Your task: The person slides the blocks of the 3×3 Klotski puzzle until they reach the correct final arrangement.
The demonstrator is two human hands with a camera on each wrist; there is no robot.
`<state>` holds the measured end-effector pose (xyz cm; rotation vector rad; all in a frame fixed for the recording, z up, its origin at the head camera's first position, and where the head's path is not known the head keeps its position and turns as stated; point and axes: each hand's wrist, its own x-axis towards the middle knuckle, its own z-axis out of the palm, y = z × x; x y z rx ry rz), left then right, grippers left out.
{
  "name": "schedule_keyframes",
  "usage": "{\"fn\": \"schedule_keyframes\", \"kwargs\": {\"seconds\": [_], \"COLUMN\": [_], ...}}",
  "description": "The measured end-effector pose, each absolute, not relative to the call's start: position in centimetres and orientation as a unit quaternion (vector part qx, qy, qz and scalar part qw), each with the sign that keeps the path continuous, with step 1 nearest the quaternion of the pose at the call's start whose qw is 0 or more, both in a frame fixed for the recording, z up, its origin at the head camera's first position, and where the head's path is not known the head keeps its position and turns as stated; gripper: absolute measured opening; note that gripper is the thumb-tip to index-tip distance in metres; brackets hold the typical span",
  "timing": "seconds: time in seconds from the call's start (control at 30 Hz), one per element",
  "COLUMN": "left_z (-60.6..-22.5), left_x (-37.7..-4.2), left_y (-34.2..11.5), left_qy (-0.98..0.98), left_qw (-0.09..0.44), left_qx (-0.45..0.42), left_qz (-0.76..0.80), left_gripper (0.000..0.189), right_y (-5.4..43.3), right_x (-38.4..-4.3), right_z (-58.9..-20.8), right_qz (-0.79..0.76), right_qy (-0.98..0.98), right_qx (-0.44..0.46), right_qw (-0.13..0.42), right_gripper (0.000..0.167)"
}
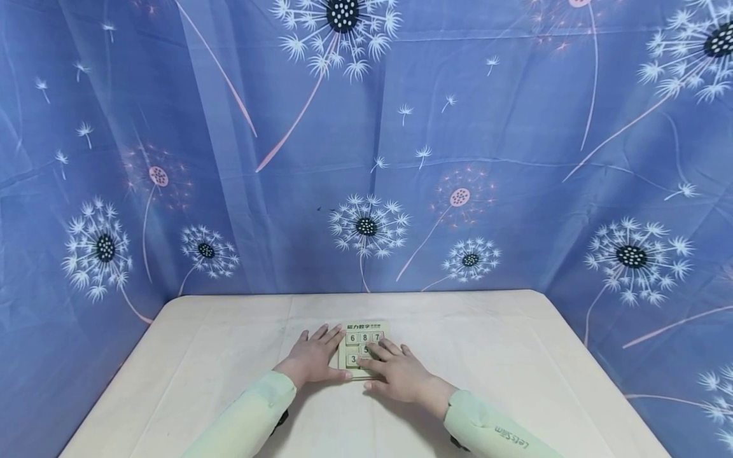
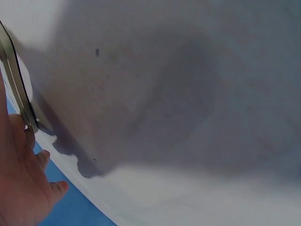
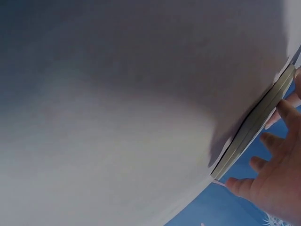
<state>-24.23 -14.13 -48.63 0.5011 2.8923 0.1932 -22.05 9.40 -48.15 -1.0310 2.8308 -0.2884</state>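
A small pale-green number slide puzzle [image 1: 366, 376] lies flat on the table in the head view. Its square tiles carry black digits; 6, 8, 7, 5 and 3 show, and dark lettering runs along the top. My left hand [image 1: 312, 357] lies along the puzzle's left side, thumb reaching to the lower left corner. Over the lower right tiles spreads my right hand [image 1: 403, 375], its fingertips on the tiles, hiding some of them. Both wrist views catch the puzzle's thin side edge, beside the left hand [image 2: 23, 174] and the right hand [image 3: 277, 169].
The puzzle rests on a pale cloth-covered table [image 1: 229, 356] with rounded far corners. A blue curtain [image 1: 298, 242] printed with dandelions hangs behind it and on both sides. Light-green sleeves [image 1: 252, 413] cover both forearms.
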Motion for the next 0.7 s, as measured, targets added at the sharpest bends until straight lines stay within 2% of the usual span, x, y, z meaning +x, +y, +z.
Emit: {"fn": "schedule_keyframes", "kwargs": {"seconds": [0.7], "left_z": [-48.78], "left_x": [-24.24], "left_y": [-14.14], "left_qy": [0.979], "left_qw": [0.095], "left_qx": [0.168], "left_qz": [0.064], "left_gripper": [0.1], "right_y": [9.57], "right_x": [-21.88], "right_z": [-48.45], "right_qz": [-0.095], "right_qy": [0.932], "right_qx": [-0.347], "right_qw": [0.052], "right_gripper": [0.053]}}
